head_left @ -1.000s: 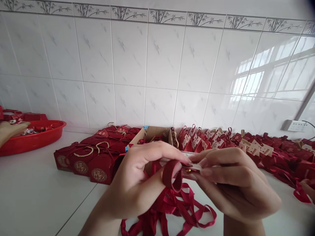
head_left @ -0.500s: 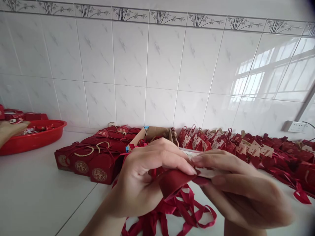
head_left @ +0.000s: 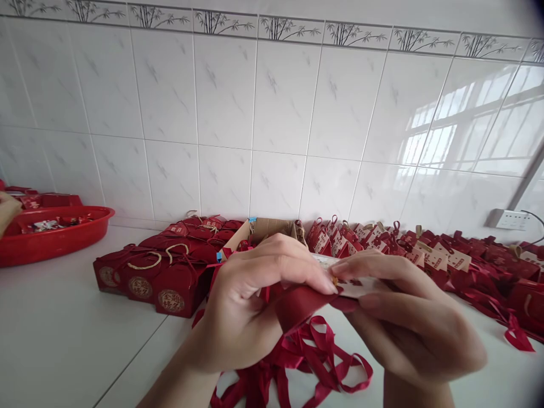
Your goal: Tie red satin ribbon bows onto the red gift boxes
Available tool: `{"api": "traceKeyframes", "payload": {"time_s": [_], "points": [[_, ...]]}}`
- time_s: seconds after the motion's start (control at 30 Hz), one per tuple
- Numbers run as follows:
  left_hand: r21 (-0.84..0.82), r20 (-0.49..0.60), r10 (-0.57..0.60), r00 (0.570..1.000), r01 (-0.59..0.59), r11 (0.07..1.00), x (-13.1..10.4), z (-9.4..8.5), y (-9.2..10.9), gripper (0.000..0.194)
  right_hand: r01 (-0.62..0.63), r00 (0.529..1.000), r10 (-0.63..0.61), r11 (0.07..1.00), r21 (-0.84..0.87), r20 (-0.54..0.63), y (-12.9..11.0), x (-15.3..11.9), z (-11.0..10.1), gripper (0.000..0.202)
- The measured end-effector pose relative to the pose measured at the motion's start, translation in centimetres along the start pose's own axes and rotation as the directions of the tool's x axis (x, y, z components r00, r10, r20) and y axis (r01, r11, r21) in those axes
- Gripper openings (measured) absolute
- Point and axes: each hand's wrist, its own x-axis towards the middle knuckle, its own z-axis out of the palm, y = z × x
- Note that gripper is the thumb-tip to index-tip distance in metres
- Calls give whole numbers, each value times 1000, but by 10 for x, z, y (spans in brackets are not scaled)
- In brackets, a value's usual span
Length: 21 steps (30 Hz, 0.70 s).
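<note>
Both hands meet in front of me on a small red and cream folded-card gift box (head_left: 302, 306), held above the table. My left hand (head_left: 255, 294) is closed around its curved red part, fingertips at the middle. My right hand (head_left: 419, 317) pinches the cream printed part between thumb and fingers. A small gold-coloured bit shows by the right fingertips; the fingers hide much of the card. Beneath the hands, loose dark red ribbons (head_left: 267, 377) lie in a tangled heap on the white table (head_left: 63, 340).
Red gift boxes with cord handles (head_left: 172, 300) stand left of centre. An open cardboard carton (head_left: 274, 228) sits behind my hands. Smaller looped boxes (head_left: 376, 245) line the wall to the right. At far left, another person's hand (head_left: 7, 211) is over a red basin (head_left: 91, 233) of wrapped pieces.
My right hand has shifted slightly left and turned, and more of the cream printed side shows. The other person's hand has drawn back to the left from the basin.
</note>
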Motion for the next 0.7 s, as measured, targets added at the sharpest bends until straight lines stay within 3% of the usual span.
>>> {"api": "traceKeyframes", "payload": {"time_s": [0.47, 0.6, 0.7], "points": [[-60, 65, -28, 997, 32, 998, 0, 0, -6, 26, -19, 994, 23, 999, 35, -111, 3, 2, 10, 35], [-62, -8, -89, 996, 88, 994, -3, 5, -2, 30, -59, 988, 63, 998, 35, -138, 5, -1, 11, 33], [-112, -71, -123, 990, 115, 987, -4, 10, -2, 44, -122, 980, 130, 991, 62, -152, 5, -2, 13, 33]]}}
